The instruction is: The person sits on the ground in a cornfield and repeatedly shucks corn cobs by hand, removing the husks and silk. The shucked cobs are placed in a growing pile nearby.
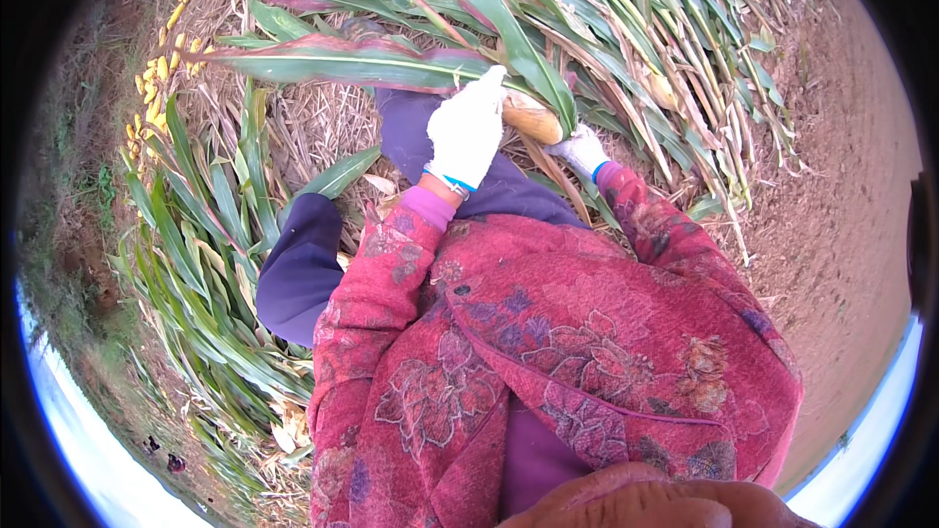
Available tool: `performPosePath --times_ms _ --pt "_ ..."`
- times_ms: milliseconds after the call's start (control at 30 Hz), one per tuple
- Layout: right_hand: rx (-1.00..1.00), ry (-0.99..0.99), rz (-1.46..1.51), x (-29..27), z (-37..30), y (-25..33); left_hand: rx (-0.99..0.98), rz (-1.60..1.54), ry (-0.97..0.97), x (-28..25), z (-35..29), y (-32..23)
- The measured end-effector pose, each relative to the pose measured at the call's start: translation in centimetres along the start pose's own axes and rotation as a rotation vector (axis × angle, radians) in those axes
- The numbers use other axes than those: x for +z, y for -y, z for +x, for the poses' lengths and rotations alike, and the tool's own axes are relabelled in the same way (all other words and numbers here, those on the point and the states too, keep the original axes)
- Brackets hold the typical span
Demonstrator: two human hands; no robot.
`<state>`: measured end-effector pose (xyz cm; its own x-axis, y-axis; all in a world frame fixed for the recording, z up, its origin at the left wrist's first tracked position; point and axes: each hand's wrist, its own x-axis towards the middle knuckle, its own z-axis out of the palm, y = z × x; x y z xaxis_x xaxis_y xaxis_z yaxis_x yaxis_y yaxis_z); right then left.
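Note:
Both my hands wear white gloves and meet at an ear of corn (533,120) in a pale tan husk, held above my lap. My left hand (466,135) is closed at the ear's left end, with the thumb pointing up and away from me. Around the ear's right end my right hand (581,151) is closed, its fingers partly hidden behind the ear and a leaf. A long green leaf (504,24) runs down to the ear's right end. Another broad leaf (362,61), green with purplish edges, lies beyond my left hand.
Cut corn stalks (626,29) lie piled ahead and to the right. More leafy stalks (196,235) lie at my left. Several bare yellow ears (156,78) are heaped at the far left. Brown soil (831,117) stretches along the right. My bent knee (298,264) is at left.

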<state>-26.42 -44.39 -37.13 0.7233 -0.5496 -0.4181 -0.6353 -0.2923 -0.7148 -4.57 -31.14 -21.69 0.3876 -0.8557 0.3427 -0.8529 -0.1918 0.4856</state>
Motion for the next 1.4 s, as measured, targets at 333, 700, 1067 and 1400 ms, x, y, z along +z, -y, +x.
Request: performPosePath --times_ms 333,700,1067,1400 --pt "-0.026 -0.039 -0.327 5.6 3.5 -3.2 0.432 0.191 0.337 -0.7 2.4 -8.7" --pt "-0.200 -0.117 -0.212 4.1 2.4 1.2 0.548 0.088 0.230 4.0 6.4 -10.5" --pt "-0.336 -0.172 -0.411 2.8 2.1 4.2 -0.216 -0.262 0.273 9.6 14.3 0.5" --pt "-0.321 -0.027 -0.545 3.9 1.7 4.6 0.275 -0.107 0.353 10.1 9.9 5.9"
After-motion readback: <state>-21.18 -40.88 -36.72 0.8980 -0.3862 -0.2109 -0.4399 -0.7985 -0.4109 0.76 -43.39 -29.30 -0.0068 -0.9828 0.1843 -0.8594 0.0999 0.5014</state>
